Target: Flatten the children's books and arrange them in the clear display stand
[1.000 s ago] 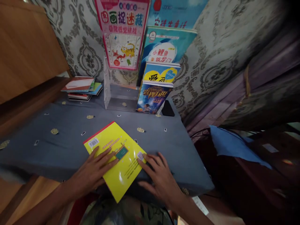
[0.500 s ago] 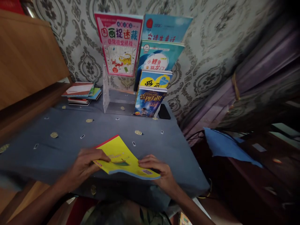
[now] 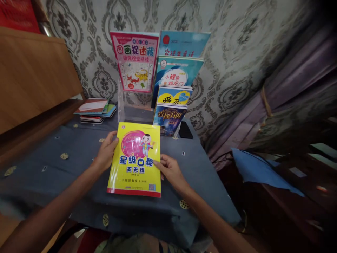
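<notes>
A yellow workbook point(image 3: 134, 160) with a pink circle, a cartoon child and a red bottom strip is held upright, its front cover facing me. My left hand point(image 3: 106, 151) grips its left edge, thumb in front. On its right edge my right hand point(image 3: 171, 170) closes with the thumb on the cover and the fingers behind. Beyond the workbook stands a clear acrylic rack point(image 3: 120, 105), partly hidden by it. The rack holds a pink picture book point(image 3: 137, 63) on the left and a dark blue book point(image 3: 168, 117) in front on the right.
Behind the dark blue book stand a yellow-and-blue book point(image 3: 175, 95) and teal books point(image 3: 181, 70). A black phone point(image 3: 185, 130) lies right of the rack. Stacked books point(image 3: 93, 109) lie at the back left of the grey-blue tablecloth point(image 3: 86, 140). A purple curtain point(image 3: 247, 112) hangs at right.
The yellow workbook has turned from lying tilted with its other cover showing to standing with its front cover toward me. Both hands have moved up and hold its side edges.
</notes>
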Available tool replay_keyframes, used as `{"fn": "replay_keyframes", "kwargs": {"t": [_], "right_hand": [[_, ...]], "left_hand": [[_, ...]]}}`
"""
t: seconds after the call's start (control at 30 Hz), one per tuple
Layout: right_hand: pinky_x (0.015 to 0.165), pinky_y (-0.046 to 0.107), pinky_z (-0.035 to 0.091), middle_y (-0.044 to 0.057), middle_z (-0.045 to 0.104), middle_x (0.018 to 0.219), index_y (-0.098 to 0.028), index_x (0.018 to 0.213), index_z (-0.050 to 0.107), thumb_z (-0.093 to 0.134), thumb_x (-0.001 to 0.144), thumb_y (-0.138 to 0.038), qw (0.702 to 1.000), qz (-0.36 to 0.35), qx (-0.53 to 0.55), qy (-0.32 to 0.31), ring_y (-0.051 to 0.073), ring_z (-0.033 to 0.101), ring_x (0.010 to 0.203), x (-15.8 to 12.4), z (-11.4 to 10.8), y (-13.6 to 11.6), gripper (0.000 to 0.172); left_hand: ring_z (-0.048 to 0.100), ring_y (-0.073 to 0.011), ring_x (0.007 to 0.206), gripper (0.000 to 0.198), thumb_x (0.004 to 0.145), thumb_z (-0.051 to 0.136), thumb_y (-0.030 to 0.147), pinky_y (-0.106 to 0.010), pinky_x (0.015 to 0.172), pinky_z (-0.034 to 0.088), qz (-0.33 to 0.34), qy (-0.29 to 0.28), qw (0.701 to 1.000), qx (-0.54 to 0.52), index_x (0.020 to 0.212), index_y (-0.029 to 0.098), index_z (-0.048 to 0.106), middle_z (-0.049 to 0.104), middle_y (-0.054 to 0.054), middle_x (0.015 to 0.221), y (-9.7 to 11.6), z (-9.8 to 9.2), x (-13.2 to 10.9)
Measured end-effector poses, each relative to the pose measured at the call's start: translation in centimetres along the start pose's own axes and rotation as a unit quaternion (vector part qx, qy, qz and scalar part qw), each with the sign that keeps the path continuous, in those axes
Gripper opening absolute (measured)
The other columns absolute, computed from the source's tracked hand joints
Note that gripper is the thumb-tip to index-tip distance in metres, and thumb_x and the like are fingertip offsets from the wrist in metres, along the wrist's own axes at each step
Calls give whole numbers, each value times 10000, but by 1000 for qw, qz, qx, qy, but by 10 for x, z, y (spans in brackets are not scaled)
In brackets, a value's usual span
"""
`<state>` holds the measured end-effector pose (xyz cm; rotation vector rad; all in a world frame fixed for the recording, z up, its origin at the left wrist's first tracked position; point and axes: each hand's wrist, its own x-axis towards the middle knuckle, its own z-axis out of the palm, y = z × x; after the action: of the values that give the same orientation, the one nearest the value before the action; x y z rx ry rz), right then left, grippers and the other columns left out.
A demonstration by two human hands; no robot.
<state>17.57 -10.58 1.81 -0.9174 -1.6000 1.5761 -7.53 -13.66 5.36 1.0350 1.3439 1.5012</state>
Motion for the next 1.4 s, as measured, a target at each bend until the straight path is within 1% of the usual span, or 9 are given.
{"fn": "replay_keyframes", "kwargs": {"t": [0.13,0.3,0.5,0.63,0.73,0.9,1.03,1.2,1.4], "right_hand": [[344,210,427,-23,679,580,-208,780,544,764,703,-572,993,45,-103,24,128,580,409,10,-5,17,432],[340,211,402,-45,648,560,-221,753,495,755,731,-475,982,84,-166,18,109,532,371,15,-9,16,364],[423,241,403,-18,667,597,-221,715,515,691,806,-345,958,82,-273,16,131,568,424,16,-12,9,234],[507,268,378,28,707,679,-211,775,591,674,845,-305,887,41,-455,64,206,666,614,17,-13,4,144],[548,284,396,43,736,755,-204,967,642,607,903,-276,844,22,-532,70,224,689,670,22,-7,1,102],[827,342,525,114,715,1164,-199,1153,637,488,976,-244,840,-119,-529,1,248,679,1034,53,25,-2,235],[1156,411,369,183,517,1476,-96,1469,413,407,961,-132,839,-172,-508,-93,251,460,1389,94,57,3,509],[1234,486,246,187,352,1594,-84,1567,221,350,965,-144,839,-191,-492,-135,255,309,1493,129,79,24,619],[1217,531,271,193,392,1569,-95,1534,295,310,1011,-192,835,-200,-500,-110,262,321,1489,133,75,41,532]], "left_hand": [[628,-199,649,351,810,537,358,-339,633,530,1,-32,980,196,1114,186,505,637,-3,745,-47,-19,25],[612,-258,989,218,874,496,278,-444,921,489,201,-68,840,499,1024,180,622,667,-92,1017,-67,-32,34],[561,-265,1168,288,973,423,227,-443,996,457,235,-97,769,587,1178,138,605,637,-141,1242,-69,-27,48],[558,-295,1181,287,973,413,190,-456,945,468,251,-99,736,621,1177,145,610,646,-158,1229,-69,-24,57],[582,-299,1104,273,966,425,174,-446,889,479,270,-87,724,628,1156,158,620,674,-150,1148,-71,-24,57],[581,-273,1060,268,960,426,161,-436,929,483,294,-87,745,592,1148,161,617,690,-116,1108,-75,-29,58],[584,-268,1075,276,958,421,164,-434,956,483,297,-83,769,560,1158,175,611,694,-109,1124,-77,-32,59],[592,-278,1052,216,959,431,179,-433,947,484,290,-94,760,574,1054,170,625,696,-119,1070,-76,-32,60],[583,-289,1078,246,967,411,187,-449,939,482,272,-91,744,603,1104,166,614,693,-120,1113,-72,-30,58]]}}
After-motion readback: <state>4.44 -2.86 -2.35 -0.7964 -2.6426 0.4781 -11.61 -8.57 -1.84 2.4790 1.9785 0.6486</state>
